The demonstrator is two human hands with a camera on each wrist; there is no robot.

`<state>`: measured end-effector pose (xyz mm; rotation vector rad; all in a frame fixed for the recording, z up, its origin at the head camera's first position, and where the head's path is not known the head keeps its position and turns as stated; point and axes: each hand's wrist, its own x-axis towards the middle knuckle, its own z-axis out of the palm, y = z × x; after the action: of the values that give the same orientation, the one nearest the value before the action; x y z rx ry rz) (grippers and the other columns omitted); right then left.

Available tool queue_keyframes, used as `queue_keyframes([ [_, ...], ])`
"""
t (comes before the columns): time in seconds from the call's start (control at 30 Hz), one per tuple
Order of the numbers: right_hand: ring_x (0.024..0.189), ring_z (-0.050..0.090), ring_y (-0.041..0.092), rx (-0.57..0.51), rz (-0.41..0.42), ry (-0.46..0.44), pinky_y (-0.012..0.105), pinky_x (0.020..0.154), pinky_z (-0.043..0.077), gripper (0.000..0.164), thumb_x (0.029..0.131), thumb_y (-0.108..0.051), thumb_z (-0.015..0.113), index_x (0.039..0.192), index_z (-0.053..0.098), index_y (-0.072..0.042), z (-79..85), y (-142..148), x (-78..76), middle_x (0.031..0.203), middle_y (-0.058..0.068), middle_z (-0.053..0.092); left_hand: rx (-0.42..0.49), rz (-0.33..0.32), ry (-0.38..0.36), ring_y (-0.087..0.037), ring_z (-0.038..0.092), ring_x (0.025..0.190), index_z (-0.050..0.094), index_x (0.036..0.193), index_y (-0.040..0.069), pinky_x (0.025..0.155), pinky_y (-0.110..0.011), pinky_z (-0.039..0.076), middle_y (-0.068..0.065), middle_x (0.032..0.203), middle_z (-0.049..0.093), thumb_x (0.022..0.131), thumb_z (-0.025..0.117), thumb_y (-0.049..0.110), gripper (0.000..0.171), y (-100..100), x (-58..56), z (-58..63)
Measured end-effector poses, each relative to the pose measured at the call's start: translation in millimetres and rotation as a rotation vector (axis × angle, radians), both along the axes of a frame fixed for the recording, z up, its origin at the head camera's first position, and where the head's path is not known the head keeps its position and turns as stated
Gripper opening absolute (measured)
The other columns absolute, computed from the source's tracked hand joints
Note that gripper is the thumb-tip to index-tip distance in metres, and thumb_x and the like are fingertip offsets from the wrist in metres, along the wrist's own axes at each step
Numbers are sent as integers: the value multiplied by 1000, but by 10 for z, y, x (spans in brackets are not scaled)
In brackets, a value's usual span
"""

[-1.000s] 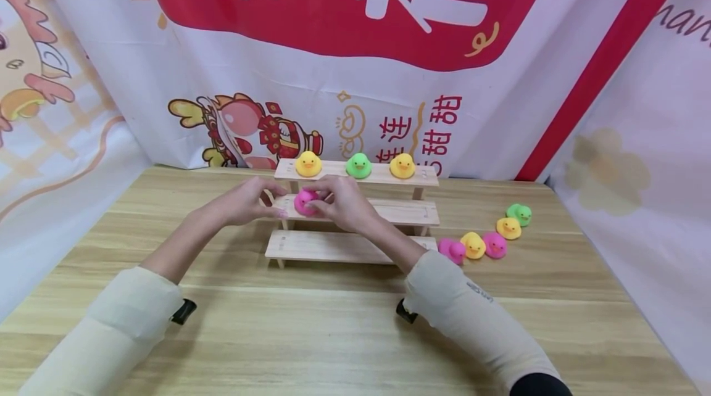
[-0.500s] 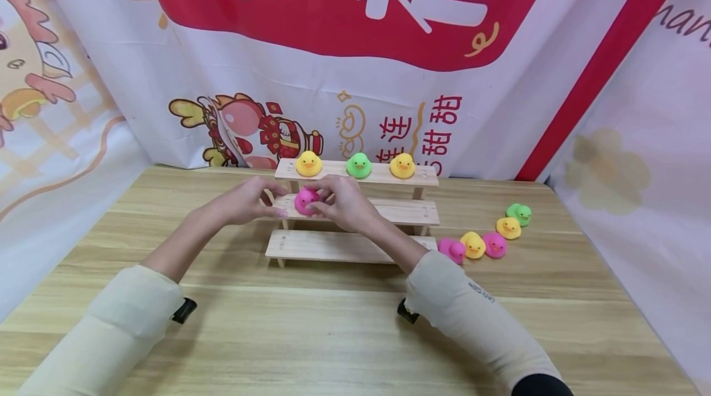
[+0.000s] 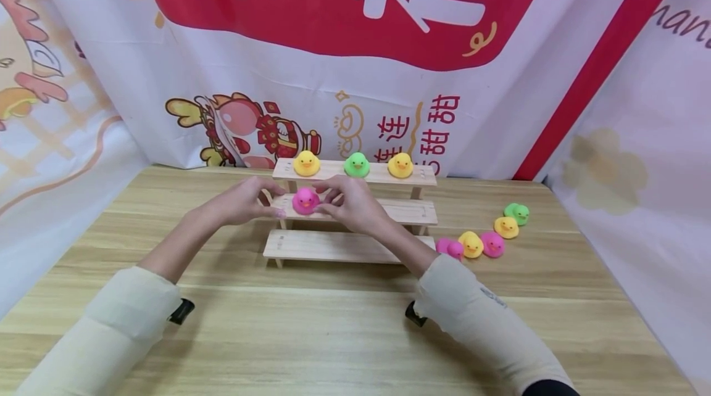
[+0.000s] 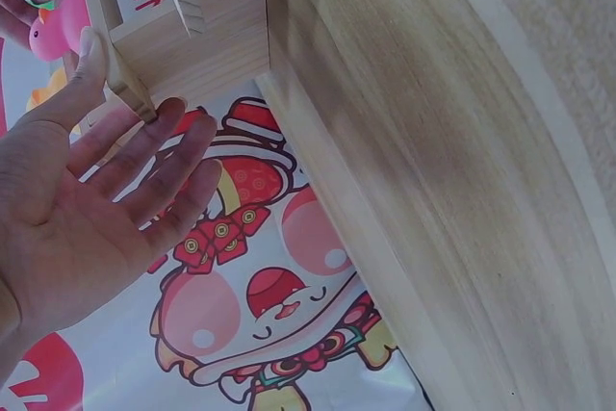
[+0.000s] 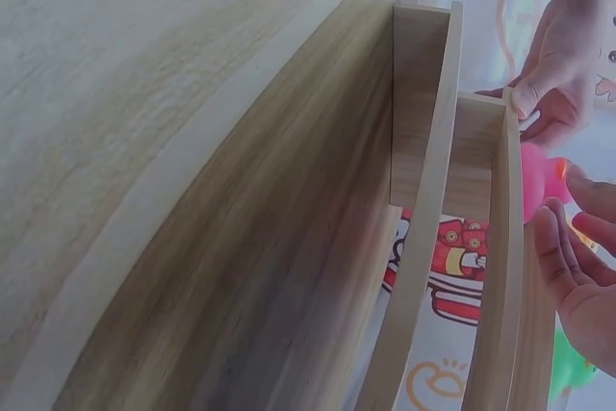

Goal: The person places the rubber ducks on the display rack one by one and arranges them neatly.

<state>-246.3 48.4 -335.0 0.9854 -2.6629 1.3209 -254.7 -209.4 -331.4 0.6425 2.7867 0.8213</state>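
A pink rubber duck (image 3: 305, 201) sits upright at the left end of the middle tier of a three-tier wooden display stand (image 3: 333, 247). My right hand (image 3: 355, 203) is just right of the duck, thumb and index finger parted with their tips right at its side. At the left end of that tier my left hand (image 3: 244, 202) holds the board's end between thumb and index finger. In the left wrist view, the other fingers (image 4: 183, 185) of this hand extend past the board's corner. Both hands and the pink duck appear in the right wrist view.
A yellow duck (image 3: 307, 163), a green duck (image 3: 357, 165) and another yellow duck (image 3: 400, 165) stand on the top tier. Several pink, yellow and green ducks (image 3: 471, 245) lie in a curved row on the table (image 3: 344, 334), right of the stand. A printed cloth (image 3: 311, 69) hangs behind.
My right thumb and fingers have let go of the pink duck and drawn slightly right, so its face shows fully. The left hand stays at the board's end.
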Motion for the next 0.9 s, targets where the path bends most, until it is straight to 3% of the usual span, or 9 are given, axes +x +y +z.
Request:
queue_keyframes([
  [0.27,90,73,22,28,25,60,17,74,59,34,91,-1,78,125,74,-2,-15,-76,-25,106,15,74,-1,-4,-1,-31,67,100,67,126,-9,91,-46,60,-21,117,70,92,81,14,43,-6,-4,-2],
  [0.5,90,72,21,43,13,68,15,72,58,33,91,-3,79,124,74,-2,9,-78,-12,108,13,73,3,3,-6,-31,67,101,67,127,-9,92,-47,59,-21,118,69,91,81,14,44,-6,5,9],
  [0.9,89,73,23,3,17,74,18,75,60,31,91,-6,80,120,74,2,6,189,61,109,19,73,6,6,-1,-30,68,100,67,126,-9,92,-47,60,-22,117,69,91,81,12,43,-2,9,13],
])
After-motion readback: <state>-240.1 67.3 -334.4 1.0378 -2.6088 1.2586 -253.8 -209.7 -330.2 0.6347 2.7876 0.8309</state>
